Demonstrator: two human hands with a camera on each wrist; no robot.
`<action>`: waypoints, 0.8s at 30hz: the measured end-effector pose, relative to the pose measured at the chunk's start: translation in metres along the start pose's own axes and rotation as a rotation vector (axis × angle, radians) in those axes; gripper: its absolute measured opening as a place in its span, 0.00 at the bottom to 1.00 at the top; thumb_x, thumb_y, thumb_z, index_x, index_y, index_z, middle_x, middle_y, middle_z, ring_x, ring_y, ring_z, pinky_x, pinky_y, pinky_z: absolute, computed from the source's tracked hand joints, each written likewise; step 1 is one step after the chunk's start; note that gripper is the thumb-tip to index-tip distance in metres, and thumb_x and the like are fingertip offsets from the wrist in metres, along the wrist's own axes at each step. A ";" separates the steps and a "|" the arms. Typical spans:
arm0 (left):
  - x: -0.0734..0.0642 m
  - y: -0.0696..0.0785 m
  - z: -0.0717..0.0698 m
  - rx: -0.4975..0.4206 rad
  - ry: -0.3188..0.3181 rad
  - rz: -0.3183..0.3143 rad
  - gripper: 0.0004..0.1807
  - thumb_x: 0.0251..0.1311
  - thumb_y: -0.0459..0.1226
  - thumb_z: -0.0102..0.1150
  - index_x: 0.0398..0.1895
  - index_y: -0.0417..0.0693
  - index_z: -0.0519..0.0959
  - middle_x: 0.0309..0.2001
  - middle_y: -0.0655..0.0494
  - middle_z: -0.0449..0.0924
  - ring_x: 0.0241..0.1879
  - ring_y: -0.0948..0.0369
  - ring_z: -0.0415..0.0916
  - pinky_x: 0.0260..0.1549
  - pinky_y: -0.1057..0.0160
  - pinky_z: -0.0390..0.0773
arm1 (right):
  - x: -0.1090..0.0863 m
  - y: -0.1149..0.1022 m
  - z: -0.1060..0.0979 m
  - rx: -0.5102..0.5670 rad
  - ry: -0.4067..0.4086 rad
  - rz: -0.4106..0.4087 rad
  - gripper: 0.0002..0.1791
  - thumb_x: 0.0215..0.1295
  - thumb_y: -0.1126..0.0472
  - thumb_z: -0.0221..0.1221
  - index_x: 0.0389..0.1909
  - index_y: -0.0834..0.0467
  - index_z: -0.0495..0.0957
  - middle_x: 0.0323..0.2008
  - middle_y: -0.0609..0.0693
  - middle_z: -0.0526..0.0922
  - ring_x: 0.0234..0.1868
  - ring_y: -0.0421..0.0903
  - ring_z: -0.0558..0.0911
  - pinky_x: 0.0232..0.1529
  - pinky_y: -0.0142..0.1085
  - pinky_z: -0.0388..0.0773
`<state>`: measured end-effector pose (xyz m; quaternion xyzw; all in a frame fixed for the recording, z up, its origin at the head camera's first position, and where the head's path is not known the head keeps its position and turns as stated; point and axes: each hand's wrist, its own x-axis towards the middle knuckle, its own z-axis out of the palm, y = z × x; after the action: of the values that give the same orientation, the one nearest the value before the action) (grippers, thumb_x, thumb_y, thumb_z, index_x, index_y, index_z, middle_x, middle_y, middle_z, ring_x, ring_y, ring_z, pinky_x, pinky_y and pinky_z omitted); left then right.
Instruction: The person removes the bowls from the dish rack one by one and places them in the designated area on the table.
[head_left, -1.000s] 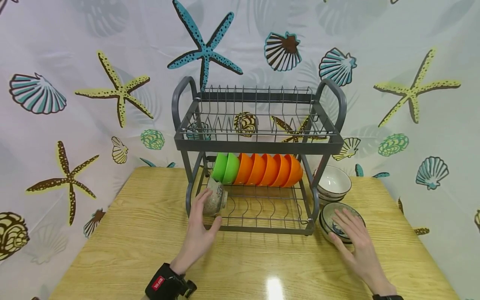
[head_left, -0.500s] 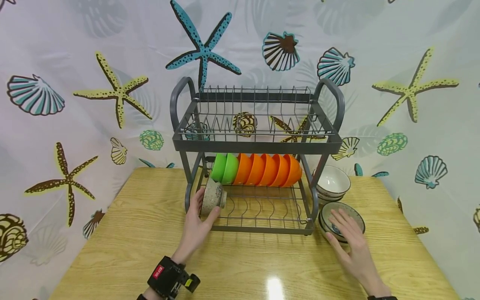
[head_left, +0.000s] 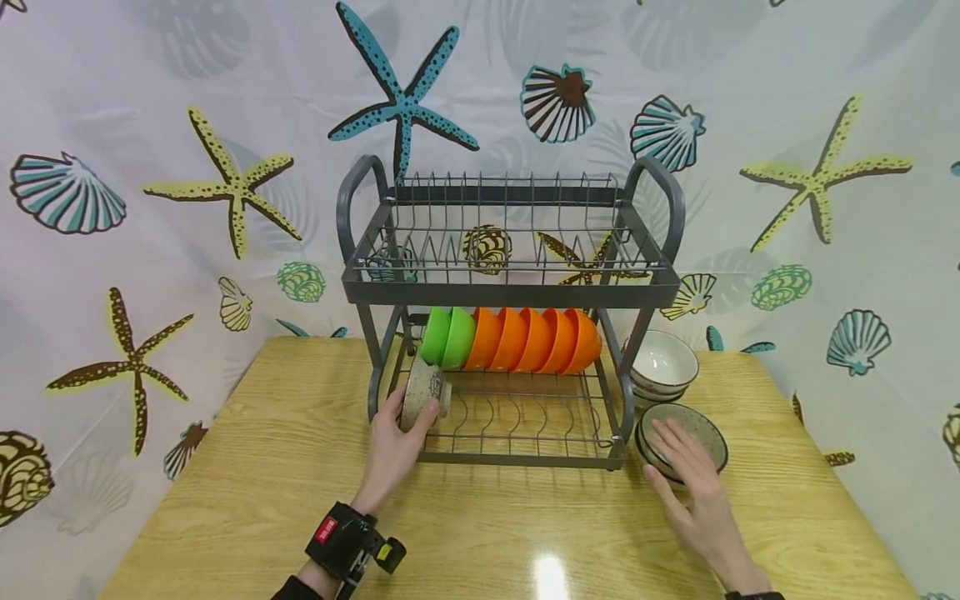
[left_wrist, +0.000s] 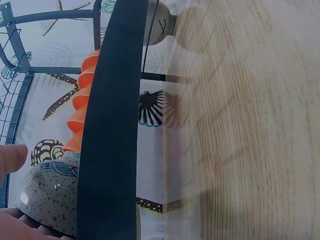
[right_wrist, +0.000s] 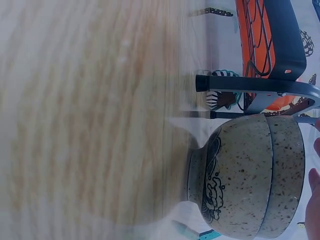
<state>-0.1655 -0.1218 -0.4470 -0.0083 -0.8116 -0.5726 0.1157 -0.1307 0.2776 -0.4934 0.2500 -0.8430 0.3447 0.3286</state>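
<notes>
On the lower tier of the dish rack [head_left: 513, 295], at its front left, a speckled grey bowl [head_left: 426, 385] stands on its side with its foot facing right. My left hand [head_left: 392, 448] holds it, fingers at the rim side and thumb near the foot. The left wrist view shows the bowl's rounded side [left_wrist: 50, 197] behind a dark rack bar, fingers beneath it. To the right of the rack, my right hand [head_left: 697, 492] lies over a stack of similar speckled bowls [head_left: 705, 433], fingers fairly straight inside the top rim, thumb outside. Its fingertips [right_wrist: 315, 180] reach the rim in the right wrist view.
Two green bowls [head_left: 448, 337] and several orange bowls [head_left: 536, 342] stand on edge in a row at the back of the lower tier. Stacked white bowls [head_left: 663, 364] sit behind the speckled stack. A patterned cloth [head_left: 187, 275] hangs behind the wooden table [head_left: 495, 525].
My left hand's fingers have slid to the bowl's rim side, and its thumb has risen onto the bowl. The bowl has turned slightly. My right hand stays over the speckled stack.
</notes>
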 end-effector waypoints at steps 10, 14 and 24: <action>0.005 0.001 0.004 0.021 0.067 0.040 0.28 0.71 0.43 0.59 0.67 0.35 0.73 0.58 0.37 0.82 0.58 0.44 0.81 0.57 0.44 0.81 | -0.001 -0.003 0.001 -0.001 -0.024 0.039 0.20 0.63 0.71 0.63 0.57 0.71 0.79 0.65 0.70 0.75 0.79 0.42 0.61 0.82 0.31 0.45; 0.006 0.001 0.004 0.006 0.066 0.030 0.27 0.71 0.44 0.59 0.66 0.35 0.74 0.57 0.37 0.83 0.57 0.46 0.82 0.55 0.48 0.83 | -0.001 -0.003 0.002 0.002 -0.005 0.010 0.19 0.64 0.69 0.62 0.56 0.71 0.79 0.66 0.66 0.75 0.79 0.41 0.61 0.82 0.32 0.46; 0.009 0.001 0.003 -0.075 0.056 -0.002 0.26 0.69 0.43 0.61 0.63 0.36 0.76 0.54 0.38 0.85 0.53 0.49 0.84 0.44 0.76 0.78 | 0.002 -0.006 0.002 0.019 0.019 -0.037 0.20 0.65 0.67 0.63 0.57 0.70 0.79 0.71 0.51 0.72 0.78 0.38 0.60 0.82 0.31 0.47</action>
<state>-0.1745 -0.1195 -0.4457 0.0045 -0.7860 -0.6027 0.1375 -0.1290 0.2721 -0.4911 0.2655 -0.8318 0.3489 0.3404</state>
